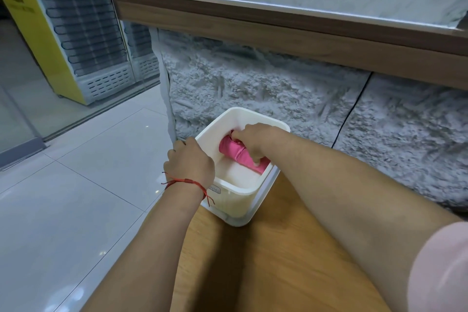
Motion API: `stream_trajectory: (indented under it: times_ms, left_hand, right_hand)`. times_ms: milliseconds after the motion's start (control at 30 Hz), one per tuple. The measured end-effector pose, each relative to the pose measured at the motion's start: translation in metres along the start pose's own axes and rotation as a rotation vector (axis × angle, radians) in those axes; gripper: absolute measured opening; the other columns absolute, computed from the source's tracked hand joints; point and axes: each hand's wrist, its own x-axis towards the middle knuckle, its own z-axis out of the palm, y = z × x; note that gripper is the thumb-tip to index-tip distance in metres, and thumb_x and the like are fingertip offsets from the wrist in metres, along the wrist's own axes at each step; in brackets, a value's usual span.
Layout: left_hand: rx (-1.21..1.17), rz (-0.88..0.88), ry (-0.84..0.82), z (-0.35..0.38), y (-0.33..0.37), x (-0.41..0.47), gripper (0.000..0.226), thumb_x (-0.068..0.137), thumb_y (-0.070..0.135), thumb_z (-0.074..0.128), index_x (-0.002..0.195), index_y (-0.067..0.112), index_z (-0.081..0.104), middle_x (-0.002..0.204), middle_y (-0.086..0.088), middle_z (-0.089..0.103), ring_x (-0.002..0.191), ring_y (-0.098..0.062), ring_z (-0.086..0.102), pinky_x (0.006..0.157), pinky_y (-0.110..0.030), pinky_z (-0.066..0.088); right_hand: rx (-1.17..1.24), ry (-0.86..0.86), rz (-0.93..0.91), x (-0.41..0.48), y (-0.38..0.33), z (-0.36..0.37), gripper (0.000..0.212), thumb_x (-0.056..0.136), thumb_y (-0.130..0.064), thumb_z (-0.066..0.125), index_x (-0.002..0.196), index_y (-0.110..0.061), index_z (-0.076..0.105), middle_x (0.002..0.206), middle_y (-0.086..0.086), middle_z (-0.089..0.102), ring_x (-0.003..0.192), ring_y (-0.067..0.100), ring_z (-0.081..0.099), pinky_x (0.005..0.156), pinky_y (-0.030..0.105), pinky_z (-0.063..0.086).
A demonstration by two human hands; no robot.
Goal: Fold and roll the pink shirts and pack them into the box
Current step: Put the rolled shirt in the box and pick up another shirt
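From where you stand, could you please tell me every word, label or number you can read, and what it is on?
Nothing is legible.
Dark lettering on the yellow cabinet: too blurred to read.
Small label on the white box: print too small to read.

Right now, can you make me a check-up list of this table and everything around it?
Surface: wooden table, with the box at its far corner.
Job's things: white box; one rolled pink shirt lies inside it, by the right wall.
Clutter: nothing seen.
Hands: left hand holds the box's left rim, with a red bracelet on that wrist; right hand is inside the box, with its fingers round the shirt.
Cables: one black cable runs down the wall.
Surroundings: rough stone wall, tiled floor, backs of fridges at the far left.
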Motion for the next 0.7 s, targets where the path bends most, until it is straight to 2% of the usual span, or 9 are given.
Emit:
stream_trajectory:
  times_ms: [67,167,300,433,500,600,667,700]
  left_hand:
    - [0.007,0.024,-0.013,0.000,-0.003,0.001,0.035,0.091,0.007,0.047,0.125,0.010,0.051,0.128,-0.014,0.050,0.115,-0.038,0.049,0.093,-0.046,0.047]
    - [0.034,0.036,-0.016,0.001,-0.004,0.003,0.038,0.090,0.007,0.047,0.128,0.012,0.050,0.128,-0.014,0.051,0.115,-0.038,0.050,0.094,-0.047,0.047]
    - [0.053,0.023,-0.008,0.004,-0.003,0.005,0.037,0.091,0.007,0.047,0.128,0.012,0.050,0.128,-0.014,0.050,0.116,-0.037,0.050,0.095,-0.046,0.047]
    - [0.064,-0.005,0.009,0.008,0.001,0.006,0.036,0.091,0.009,0.049,0.127,0.012,0.049,0.128,-0.013,0.050,0.116,-0.037,0.050,0.094,-0.046,0.047]
    - [0.099,-0.013,0.027,0.010,0.004,0.004,0.038,0.091,0.010,0.050,0.129,0.011,0.048,0.130,-0.013,0.049,0.118,-0.036,0.050,0.095,-0.045,0.046]
    - [0.140,-0.047,0.052,0.014,0.008,0.005,0.040,0.091,0.013,0.050,0.131,0.010,0.047,0.130,-0.012,0.051,0.119,-0.034,0.051,0.096,-0.045,0.044]
    - [0.142,-0.071,0.094,0.018,0.001,0.010,0.040,0.089,0.012,0.050,0.129,0.010,0.049,0.129,-0.011,0.053,0.117,-0.034,0.051,0.094,-0.044,0.043]
    - [0.124,0.001,0.121,0.004,0.017,-0.014,0.042,0.088,0.012,0.050,0.131,0.012,0.049,0.130,-0.011,0.053,0.117,-0.034,0.051,0.093,-0.044,0.042]
  right_hand:
    - [0.043,-0.011,-0.004,0.002,0.007,0.000,0.102,0.071,-0.014,0.094,0.153,-0.033,0.037,0.131,0.006,0.058,0.107,0.030,0.061,0.081,0.041,0.052]
    - [0.094,-0.047,0.011,0.008,0.008,0.001,0.111,0.068,-0.017,0.097,0.155,-0.037,0.033,0.141,0.003,0.054,0.121,0.031,0.058,0.087,0.040,0.047]
    - [0.174,-0.049,0.036,0.016,0.014,0.006,0.110,0.065,-0.016,0.098,0.152,-0.039,0.036,0.143,0.000,0.055,0.119,0.030,0.059,0.086,0.038,0.046]
    - [0.161,-0.038,0.038,0.014,0.013,0.007,0.112,0.068,-0.014,0.096,0.157,-0.038,0.031,0.142,0.002,0.055,0.120,0.031,0.060,0.084,0.038,0.045]
    - [0.140,-0.018,0.027,0.011,0.009,0.008,0.099,0.078,-0.012,0.088,0.158,-0.034,0.034,0.137,0.006,0.058,0.115,0.031,0.061,0.081,0.038,0.047]
    - [0.203,0.023,0.001,-0.006,0.004,0.005,0.061,0.094,-0.011,0.060,0.151,-0.029,0.049,0.135,0.004,0.061,0.113,0.028,0.061,0.081,0.035,0.049]
    - [0.305,0.098,0.007,-0.010,0.000,0.000,0.051,0.095,-0.015,0.052,0.144,-0.028,0.058,0.132,0.003,0.064,0.108,0.025,0.061,0.075,0.034,0.049]
    - [0.339,0.176,0.058,-0.053,0.015,-0.001,0.048,0.094,-0.017,0.052,0.140,-0.028,0.059,0.131,0.002,0.065,0.109,0.025,0.061,0.075,0.034,0.050]
